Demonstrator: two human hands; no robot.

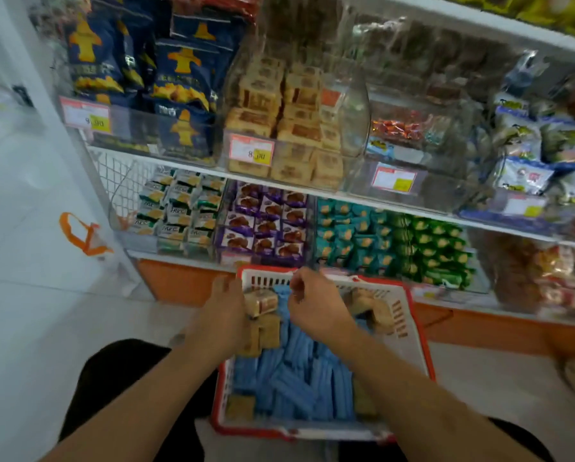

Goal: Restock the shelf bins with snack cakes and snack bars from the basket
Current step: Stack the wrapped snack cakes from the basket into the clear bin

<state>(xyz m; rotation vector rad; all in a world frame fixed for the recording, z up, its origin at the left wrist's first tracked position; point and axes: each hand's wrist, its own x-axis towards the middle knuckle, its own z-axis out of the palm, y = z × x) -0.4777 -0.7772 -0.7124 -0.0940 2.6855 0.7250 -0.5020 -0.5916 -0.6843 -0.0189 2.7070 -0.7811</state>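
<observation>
A red-rimmed white plastic basket (409,325) near the person remains mostly full of blue-wrapped snack bars (299,378); the left hand (224,306) grasps tan wrapped snack cakes (261,301), the right hand (316,303) curls empty above, and the far clear shelf bin (246,161) awaits more.

Red-rimmed basket (413,328) holds blue snack bars (299,371) and tan snack cakes (261,303) (piled loosely) — below clear shelf bins (279,161).
</observation>
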